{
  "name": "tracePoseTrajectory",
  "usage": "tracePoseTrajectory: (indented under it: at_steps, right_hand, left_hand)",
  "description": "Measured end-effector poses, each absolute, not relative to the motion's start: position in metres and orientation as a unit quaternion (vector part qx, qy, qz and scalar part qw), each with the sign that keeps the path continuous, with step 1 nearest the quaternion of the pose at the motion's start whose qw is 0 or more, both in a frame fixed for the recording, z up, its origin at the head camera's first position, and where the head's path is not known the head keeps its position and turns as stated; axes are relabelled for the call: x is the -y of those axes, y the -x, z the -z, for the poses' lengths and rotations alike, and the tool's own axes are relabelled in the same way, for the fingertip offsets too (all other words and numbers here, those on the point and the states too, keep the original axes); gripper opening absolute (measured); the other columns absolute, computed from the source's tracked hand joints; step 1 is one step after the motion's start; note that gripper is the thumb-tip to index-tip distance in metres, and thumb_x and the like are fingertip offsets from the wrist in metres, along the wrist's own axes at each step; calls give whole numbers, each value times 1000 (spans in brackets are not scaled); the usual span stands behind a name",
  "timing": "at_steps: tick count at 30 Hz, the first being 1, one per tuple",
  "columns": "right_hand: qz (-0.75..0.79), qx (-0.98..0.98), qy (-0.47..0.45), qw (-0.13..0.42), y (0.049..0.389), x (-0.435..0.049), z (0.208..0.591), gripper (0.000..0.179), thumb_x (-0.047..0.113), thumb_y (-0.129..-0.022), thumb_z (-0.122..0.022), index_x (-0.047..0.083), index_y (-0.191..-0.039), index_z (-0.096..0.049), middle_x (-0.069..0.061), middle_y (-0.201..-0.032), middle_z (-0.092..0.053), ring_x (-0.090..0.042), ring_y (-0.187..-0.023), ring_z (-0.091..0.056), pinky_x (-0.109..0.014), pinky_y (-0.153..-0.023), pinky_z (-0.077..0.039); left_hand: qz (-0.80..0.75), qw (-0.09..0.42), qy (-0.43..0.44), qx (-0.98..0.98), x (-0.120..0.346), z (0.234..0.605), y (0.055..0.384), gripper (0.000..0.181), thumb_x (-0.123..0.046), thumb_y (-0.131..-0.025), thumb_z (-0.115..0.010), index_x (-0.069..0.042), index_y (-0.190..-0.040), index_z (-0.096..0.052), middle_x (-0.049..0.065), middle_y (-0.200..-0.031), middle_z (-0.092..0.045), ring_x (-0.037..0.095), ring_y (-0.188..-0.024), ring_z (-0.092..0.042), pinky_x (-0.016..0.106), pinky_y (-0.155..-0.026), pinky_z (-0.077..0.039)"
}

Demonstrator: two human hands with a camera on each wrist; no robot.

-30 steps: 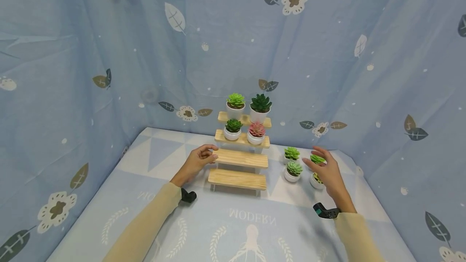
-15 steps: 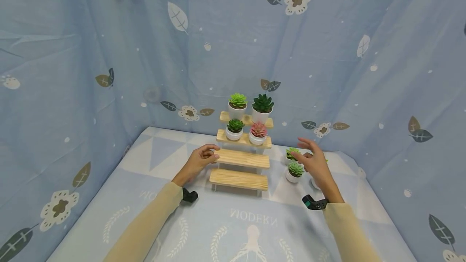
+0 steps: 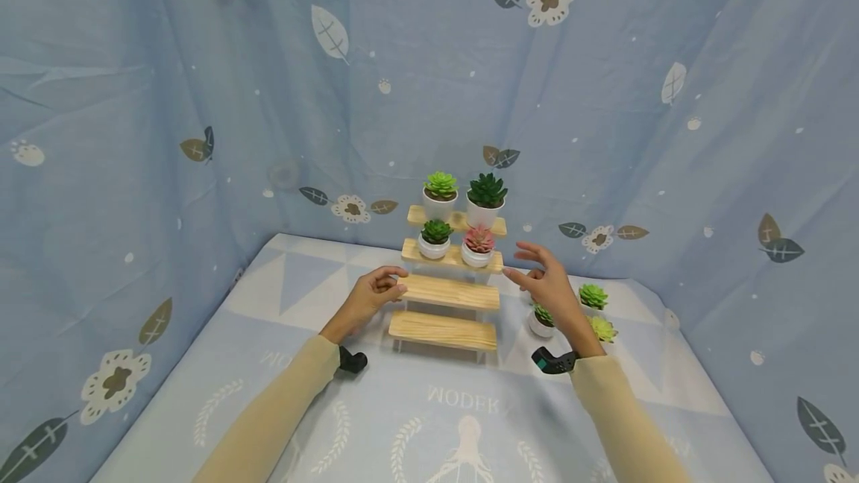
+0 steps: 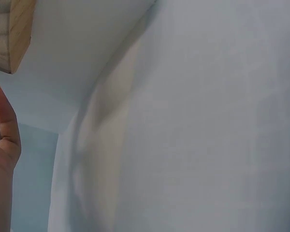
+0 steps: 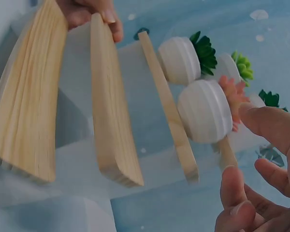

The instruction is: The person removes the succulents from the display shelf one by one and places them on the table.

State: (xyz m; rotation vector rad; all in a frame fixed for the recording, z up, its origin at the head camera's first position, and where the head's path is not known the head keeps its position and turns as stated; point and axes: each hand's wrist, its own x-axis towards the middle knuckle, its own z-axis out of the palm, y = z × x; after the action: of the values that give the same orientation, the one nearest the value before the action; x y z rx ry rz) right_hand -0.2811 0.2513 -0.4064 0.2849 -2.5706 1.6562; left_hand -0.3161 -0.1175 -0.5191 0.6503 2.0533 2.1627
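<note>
A four-step wooden display stand (image 3: 448, 292) stands on the table. My left hand (image 3: 365, 302) holds the left end of its second step from the bottom, thumb and index finger at the board's end; in the right wrist view those fingers (image 5: 111, 21) lie over the edge. My right hand (image 3: 552, 291) is at the stand's right side, thumb and fingers spread with nothing between them. Its fingertips are near the potted pink succulent (image 3: 479, 244) on the third step. Left of that sits a dark green potted succulent (image 3: 434, 238). Two more potted succulents (image 3: 440, 196) stand on the top step.
Right of the stand, several small potted succulents (image 3: 593, 297) stand on the table (image 3: 282, 364), partly hidden by my right hand and forearm. A blue patterned curtain (image 3: 403, 58) encloses the back and sides. The two lower steps carry no pots.
My right hand has moved left from over the pots on the table to the stand's right side, still holding nothing. The left hand stays at the same step.
</note>
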Motion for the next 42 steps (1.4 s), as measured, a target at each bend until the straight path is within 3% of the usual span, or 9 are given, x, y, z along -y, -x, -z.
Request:
tracePoseTrajectory:
  at_steps: [8,18,26,31,34,40,42]
  right_hand:
    - [-549,827,-118,15,286,-232,405,67,33,-97,-76,23,-155,-44,-12,-149,-50,-21,-72,-56,-29,-44,-39]
    - [-546,831,-108,18,296,-219,409,69,43,-93,-79,30,-152,-48,-7,-144,-54,-26,-74,-58,-30,-46,-41]
    - [-554,828,-85,0,300,-208,409,74,42,-92,-80,24,-155,-45,-8,-146,-52,-47,-89,-62,-28,-46,-42]
    - [-558,825,-83,-6,304,-203,408,75,45,-91,-79,24,-155,-46,-7,-142,-54,-53,-91,-58,-28,-45,-41]
    - [-559,825,-81,-7,306,-199,407,73,46,-92,-78,27,-154,-47,-6,-139,-55,-52,-90,-57,-29,-44,-39]
    - [-556,828,-70,-6,309,-195,406,70,46,-92,-78,26,-153,-49,-6,-135,-56,-33,-83,-61,-31,-46,-38]
    - [-556,828,-67,-6,311,-195,406,70,45,-92,-78,26,-152,-49,-5,-134,-56,-33,-84,-61,-31,-47,-38]
  left_hand:
    - [-705,45,-211,-676,118,521,316,39,-21,-100,-72,-7,-135,-62,14,-104,-68,31,-94,-66,60,-94,-54]
    - [-707,48,-212,-673,117,520,316,38,-19,-101,-71,-6,-135,-61,13,-104,-67,27,-93,-66,63,-95,-53]
    - [-703,47,-212,-677,118,519,315,41,-22,-100,-72,-7,-136,-61,13,-104,-68,34,-96,-66,62,-95,-53]
    - [-708,52,-206,-673,118,518,315,40,-22,-99,-73,-8,-135,-62,13,-103,-68,34,-96,-65,64,-96,-52]
    - [-710,50,-206,-672,117,518,315,40,-21,-99,-73,-7,-135,-61,13,-103,-67,30,-94,-66,64,-96,-52]
    - [-711,49,-209,-669,116,518,316,40,-18,-100,-71,-4,-136,-60,12,-103,-67,22,-91,-66,63,-95,-52]
    - [-713,49,-209,-668,116,517,315,40,-18,-100,-72,-4,-135,-61,12,-103,-67,21,-90,-66,64,-95,-52]
